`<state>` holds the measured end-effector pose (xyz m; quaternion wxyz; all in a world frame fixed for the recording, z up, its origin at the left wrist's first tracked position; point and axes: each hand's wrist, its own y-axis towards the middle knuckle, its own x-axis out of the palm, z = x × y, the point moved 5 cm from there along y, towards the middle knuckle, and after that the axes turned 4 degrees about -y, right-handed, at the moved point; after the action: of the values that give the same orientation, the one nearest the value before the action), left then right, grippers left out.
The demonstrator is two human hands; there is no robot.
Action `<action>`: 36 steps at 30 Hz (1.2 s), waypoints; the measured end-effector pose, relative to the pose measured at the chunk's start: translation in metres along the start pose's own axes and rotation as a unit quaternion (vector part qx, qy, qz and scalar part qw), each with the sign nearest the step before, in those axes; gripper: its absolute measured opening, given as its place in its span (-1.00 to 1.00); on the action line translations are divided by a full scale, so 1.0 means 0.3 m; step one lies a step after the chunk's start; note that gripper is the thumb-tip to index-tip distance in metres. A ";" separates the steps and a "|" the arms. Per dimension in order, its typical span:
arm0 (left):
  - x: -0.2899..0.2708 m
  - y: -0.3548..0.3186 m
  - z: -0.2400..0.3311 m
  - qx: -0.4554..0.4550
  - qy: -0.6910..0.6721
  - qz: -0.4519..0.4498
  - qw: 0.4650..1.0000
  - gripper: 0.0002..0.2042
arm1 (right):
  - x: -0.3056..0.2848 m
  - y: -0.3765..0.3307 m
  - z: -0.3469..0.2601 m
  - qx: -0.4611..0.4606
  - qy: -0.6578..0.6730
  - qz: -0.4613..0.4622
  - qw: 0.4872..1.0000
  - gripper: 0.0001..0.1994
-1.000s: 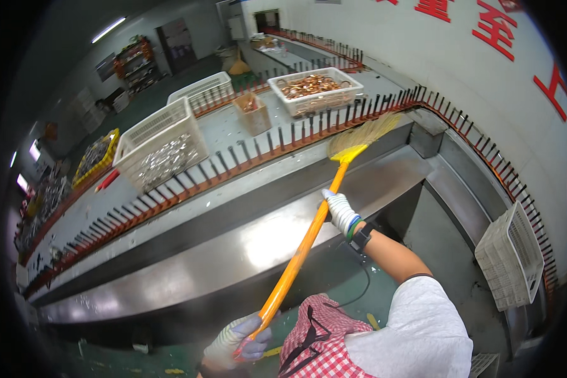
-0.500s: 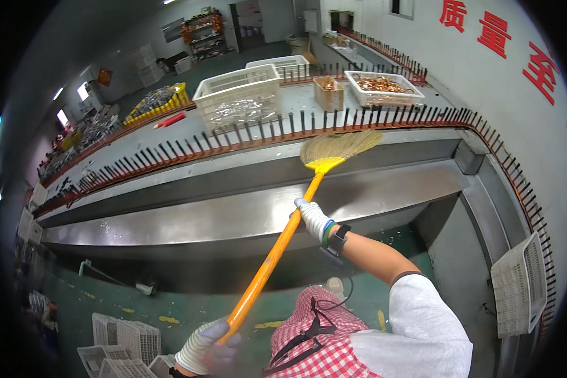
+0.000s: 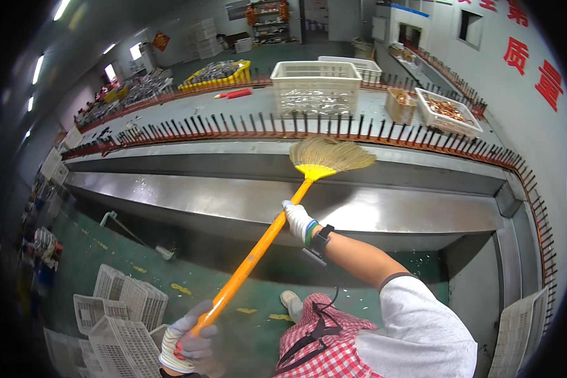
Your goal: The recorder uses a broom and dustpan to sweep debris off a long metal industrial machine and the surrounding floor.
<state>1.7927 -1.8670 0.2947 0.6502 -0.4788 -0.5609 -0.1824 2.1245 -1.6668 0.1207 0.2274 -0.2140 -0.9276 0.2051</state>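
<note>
Yellow broom (image 3: 253, 253) held slantwise from 7 toward 1 o'clock
The left hand (image 3: 186, 340) has its fingers clamped on the low end, the right hand (image 3: 298, 220) higher up; the bristles (image 3: 331, 156) are at the near edge of the surface (image 3: 239, 107), a white crate (image 3: 315, 79) beyond toward 12 o'clock.

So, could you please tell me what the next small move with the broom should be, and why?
I would probably ease the broom slightly leftward: the right hand and left hand both grip it, its bristles are beside the row of black pegs, and pale specks show farther left on the metal shelf.
</note>
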 end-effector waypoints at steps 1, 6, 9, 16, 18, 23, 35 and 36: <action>0.005 -0.007 0.035 0.015 -0.040 -0.013 0.999 -0.59 | 0.055 0.019 0.002 0.004 -0.002 -0.007 1.000 -0.69; 0.024 -0.021 0.265 0.029 -0.079 -0.093 0.992 -0.57 | 0.334 0.097 -0.029 0.043 -0.027 -0.071 0.996 -0.74; -0.012 -0.112 0.414 0.003 -0.047 -0.153 0.987 -0.56 | 0.524 0.099 -0.005 0.095 -0.008 -0.136 0.986 -0.75; 0.109 -0.162 0.648 0.155 0.014 -0.272 0.950 -0.58 | 0.842 0.248 0.071 0.137 0.019 -0.179 0.974 -0.75; 0.108 -0.185 0.714 0.242 -0.066 -0.239 0.938 -0.58 | 0.925 0.282 0.093 0.131 0.023 -0.188 0.973 -0.75; 0.002 -0.303 0.871 0.267 -0.051 -0.255 0.928 -0.56 | 1.091 0.291 0.176 0.145 0.067 -0.225 0.961 -0.67; -0.075 -0.492 1.196 0.227 -0.035 -0.410 0.883 -0.75 | 1.104 0.050 0.172 0.032 0.271 -0.193 0.942 -0.77; -0.047 -0.420 1.221 0.164 -0.033 -0.412 0.895 -0.72 | 1.061 0.054 0.152 -0.004 0.279 -0.144 0.949 -0.78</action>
<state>1.4876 -1.6281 0.3025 0.5669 -0.0969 -0.7513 -0.3237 1.8498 -1.5101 0.1821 0.5036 -0.1275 -0.8488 0.0983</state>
